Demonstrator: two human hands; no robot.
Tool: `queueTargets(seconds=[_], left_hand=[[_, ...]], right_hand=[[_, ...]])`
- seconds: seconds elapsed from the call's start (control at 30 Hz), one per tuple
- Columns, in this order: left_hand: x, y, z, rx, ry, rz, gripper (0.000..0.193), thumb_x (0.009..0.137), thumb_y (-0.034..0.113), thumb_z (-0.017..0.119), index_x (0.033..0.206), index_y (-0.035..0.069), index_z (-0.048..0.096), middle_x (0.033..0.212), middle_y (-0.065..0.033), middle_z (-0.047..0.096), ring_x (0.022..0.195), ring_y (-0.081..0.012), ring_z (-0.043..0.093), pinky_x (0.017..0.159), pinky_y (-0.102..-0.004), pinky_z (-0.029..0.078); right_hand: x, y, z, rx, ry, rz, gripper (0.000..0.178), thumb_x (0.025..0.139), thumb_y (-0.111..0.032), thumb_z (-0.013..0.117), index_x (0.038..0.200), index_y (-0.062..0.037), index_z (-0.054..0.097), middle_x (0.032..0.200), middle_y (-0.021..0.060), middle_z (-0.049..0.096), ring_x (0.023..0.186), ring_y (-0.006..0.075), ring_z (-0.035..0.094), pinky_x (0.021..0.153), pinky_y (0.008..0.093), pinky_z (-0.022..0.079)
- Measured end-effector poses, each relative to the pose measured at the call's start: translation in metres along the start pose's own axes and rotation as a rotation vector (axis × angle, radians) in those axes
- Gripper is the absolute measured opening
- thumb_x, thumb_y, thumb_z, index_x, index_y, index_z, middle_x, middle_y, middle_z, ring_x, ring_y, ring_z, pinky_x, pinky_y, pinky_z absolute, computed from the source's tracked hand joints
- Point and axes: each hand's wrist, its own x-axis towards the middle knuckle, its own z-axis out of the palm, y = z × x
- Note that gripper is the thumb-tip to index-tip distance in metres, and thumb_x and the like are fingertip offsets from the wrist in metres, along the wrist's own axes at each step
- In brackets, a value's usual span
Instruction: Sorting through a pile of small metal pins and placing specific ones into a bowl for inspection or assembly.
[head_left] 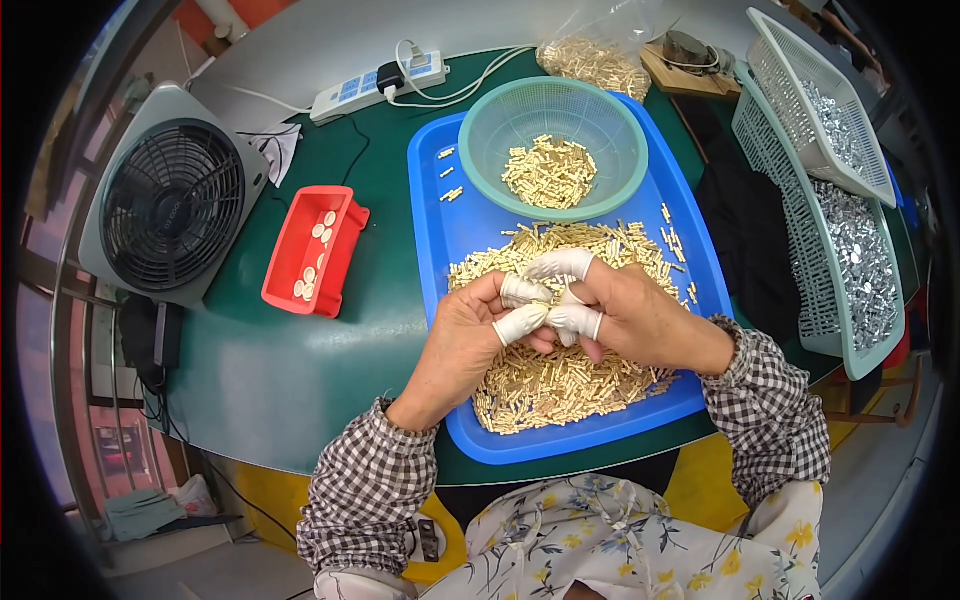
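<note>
My left hand (470,325) and my right hand (635,315) meet fingertip to fingertip over a heap of small brass-coloured cylindrical pieces (570,385). White finger cots cover several fingertips on both hands. The fingers are closed in a pinch, and a bit of yellow shows between them, too small and covered to name. Beneath lies a blue tray (470,440) that bears the heap. At its far end stands a round green plastic colander (625,190), with more of the brass pieces (550,172) in it. A few loose pieces lie on the tray beside it.
Left on the green table (250,390) are a red bin (345,250) with round pale discs and a fan (175,205). A power strip (375,85) and a bag of brass pieces (595,65) sit at the back. Baskets (800,250) of silvery parts stand right.
</note>
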Motion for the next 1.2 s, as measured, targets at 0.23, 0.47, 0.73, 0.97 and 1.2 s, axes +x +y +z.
queueTargets(seconds=[0.23,0.47,0.73,0.97,1.2], left_hand=[[-0.001,0.005,-0.004,1.181,0.04,0.44,0.017,0.077,0.003,0.064,0.094,0.001,0.058,0.082,-0.0094,0.058,0.077,-0.0233,0.055,0.068,-0.033,0.046],[-0.003,-0.007,0.004,1.471,-0.053,0.567,0.015,0.071,0.003,0.065,0.085,0.004,0.06,0.079,-0.0092,0.052,0.08,-0.0267,0.048,0.071,-0.0354,0.041],[-0.001,-0.009,-0.001,1.38,-0.035,0.547,0.014,0.074,0.003,0.066,0.087,0.001,0.06,0.076,-0.0088,0.055,0.075,-0.0245,0.053,0.066,-0.0329,0.044],[0.002,-0.002,-0.005,0.496,0.163,0.249,0.014,0.084,0.005,0.061,0.095,-0.002,0.058,0.086,-0.0065,0.062,0.075,-0.0147,0.06,0.07,-0.0255,0.049],[0.004,0.003,-0.014,0.117,0.104,0.167,0.018,0.088,0.006,0.055,0.104,-0.002,0.059,0.094,-0.0063,0.062,0.079,-0.0115,0.059,0.071,-0.0242,0.05]], right_hand=[[0.006,0.008,-0.008,0.173,0.177,-0.007,0.038,0.09,-0.005,0.049,0.127,-0.0021,0.042,0.066,0.0051,0.058,0.046,0.0068,0.052,0.042,0.0194,0.041],[0.007,0.014,-0.008,0.234,0.203,0.011,0.036,0.091,-0.005,0.048,0.126,-0.0026,0.045,0.066,0.0044,0.058,0.045,0.0054,0.049,0.041,0.018,0.039],[0.007,0.013,-0.009,0.224,0.192,0.008,0.029,0.09,-0.005,0.05,0.119,-0.0017,0.051,0.067,0.0054,0.06,0.045,0.005,0.049,0.041,0.0179,0.039],[0.002,0.002,-0.008,0.247,0.134,0.036,0.025,0.088,-0.004,0.051,0.112,-0.0006,0.056,0.067,0.0054,0.061,0.045,0.0055,0.051,0.041,0.019,0.041],[0.0,0.001,-0.006,0.206,0.106,0.076,0.027,0.085,-0.001,0.053,0.111,0.0004,0.057,0.068,0.0048,0.061,0.047,0.0057,0.052,0.042,0.0211,0.043]])
